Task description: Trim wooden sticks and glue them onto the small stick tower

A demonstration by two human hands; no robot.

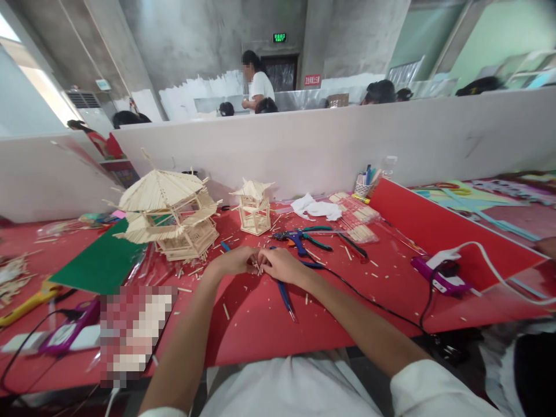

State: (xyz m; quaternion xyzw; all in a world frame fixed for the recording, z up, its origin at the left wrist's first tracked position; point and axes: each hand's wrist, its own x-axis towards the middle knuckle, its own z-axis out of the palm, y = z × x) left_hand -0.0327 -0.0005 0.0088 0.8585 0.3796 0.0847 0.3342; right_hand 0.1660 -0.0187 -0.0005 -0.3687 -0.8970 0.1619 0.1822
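Note:
My left hand (234, 259) and my right hand (282, 264) meet over the red table (260, 324), fingers curled together. Between the fingertips they pinch small wooden sticks (257, 266). Just behind them stand a large stick pagoda model (169, 214) on the left and a small stick pavilion (254, 205) in the middle. A blue glue gun (297, 237) lies right of the small pavilion, close to my right hand. Blue-handled pliers (286, 298) lie under my right wrist.
A green sheet (102, 263) lies at the left, with a yellow tool (30, 301) and purple devices (76, 324) near it. A white cloth (315, 208), a pen cup (365, 185) and a purple power strip (441, 275) sit at the right. Other people work behind the white partition (304, 145).

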